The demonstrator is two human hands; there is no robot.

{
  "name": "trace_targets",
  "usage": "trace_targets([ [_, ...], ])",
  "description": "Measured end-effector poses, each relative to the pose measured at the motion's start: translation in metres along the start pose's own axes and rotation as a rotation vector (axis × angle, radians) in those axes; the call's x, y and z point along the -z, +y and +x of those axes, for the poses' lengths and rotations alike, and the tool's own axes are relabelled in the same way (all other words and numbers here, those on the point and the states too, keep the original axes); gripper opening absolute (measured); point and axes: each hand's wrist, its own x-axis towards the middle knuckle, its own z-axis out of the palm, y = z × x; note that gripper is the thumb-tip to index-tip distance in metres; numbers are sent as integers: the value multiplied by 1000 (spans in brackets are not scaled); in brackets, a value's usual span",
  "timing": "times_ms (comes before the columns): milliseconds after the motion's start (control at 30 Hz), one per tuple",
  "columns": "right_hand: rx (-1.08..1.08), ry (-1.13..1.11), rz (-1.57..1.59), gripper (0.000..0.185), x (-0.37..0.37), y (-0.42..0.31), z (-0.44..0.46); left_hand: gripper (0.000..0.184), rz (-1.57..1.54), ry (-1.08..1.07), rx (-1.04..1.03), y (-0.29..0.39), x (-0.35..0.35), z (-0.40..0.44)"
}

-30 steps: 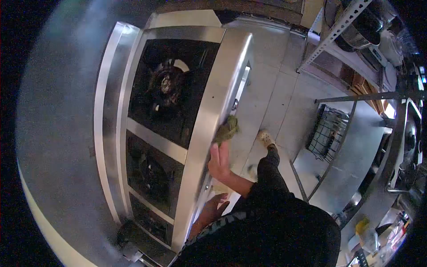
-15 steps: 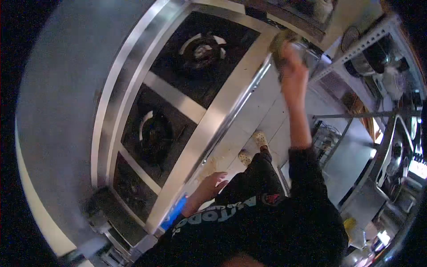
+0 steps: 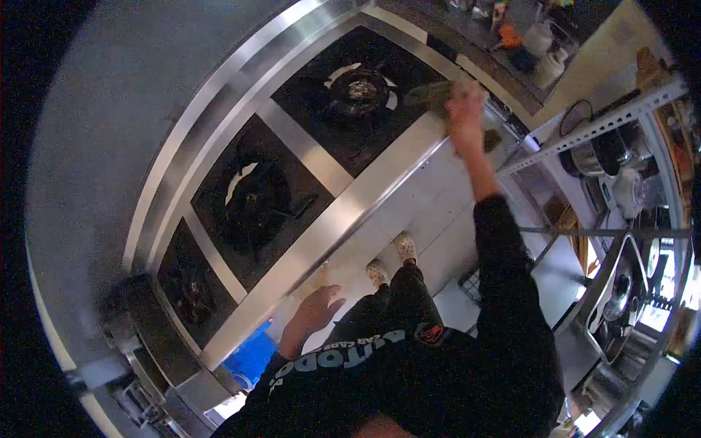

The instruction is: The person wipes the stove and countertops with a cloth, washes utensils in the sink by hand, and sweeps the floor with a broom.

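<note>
My right hand (image 3: 466,117) reaches to the far end of the stove's steel front edge (image 3: 380,168). Its fingers are closed on a greenish-brown cloth (image 3: 431,93), blurred by motion and partly covered by the hand. The cloth appears to lie against the steel rim by the far burner (image 3: 359,89). Lower down, my left hand (image 3: 315,312) hangs beside the near part of the stove front, fingers loosely apart and nothing in them. A second burner (image 3: 254,198) sits mid-stove in its black well.
Beyond the stove's far end is a counter (image 3: 504,80) with bottles. A perforated metal shelf (image 3: 613,113) with pots rises at the right. A steel tray (image 3: 621,292) with utensils is below it. Something blue (image 3: 252,358) hangs near my left forearm. Tiled floor (image 3: 423,201) runs alongside the stove.
My right hand with the cloth has shifted toward the far burner, onto the stove's rim. The view has tilted slightly. My left hand stays low by the stove front.
</note>
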Motion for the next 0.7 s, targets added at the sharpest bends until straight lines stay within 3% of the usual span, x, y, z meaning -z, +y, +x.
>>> trace_targets([
  [67, -94, -394, -169, 28, 15, 36, 38, 38, -24, 27, -44, -5, -10, -4],
  [100, -165, -307, -162, 21, -36, 97, 26, 38, -31, 41, -88, -7, -14, -8],
  [133, -141, -605, -429, 21, -7, 102, 46, 38, -49, 71, -74, -4, -15, -12],
  [200, -114, -472, -392, 23, 24, 122, 73, 39, -87, 80, -81, 1, -11, -18],
  [300, -217, -550, -147, 27, 112, 61, 110, 40, -102, 153, -49, -2, -7, -26],
  [367, -70, -611, 360, 35, 145, 22, 115, 39, -64, 161, -46, -12, -7, -26],
  [433, 146, -822, 408, 49, 170, -40, 115, 39, -23, 160, -46, -29, -11, -24],
  [533, 298, -899, 558, 77, 178, -136, 86, 40, -16, 221, -77, -39, -9, -15],
  [633, 577, -959, 567, 70, 146, -188, 31, 40, -18, 294, -10, -38, 1, -13],
  [700, 911, -1066, 408, 53, 113, -186, -13, 40, -11, 310, -5, -44, -6, -17],
])
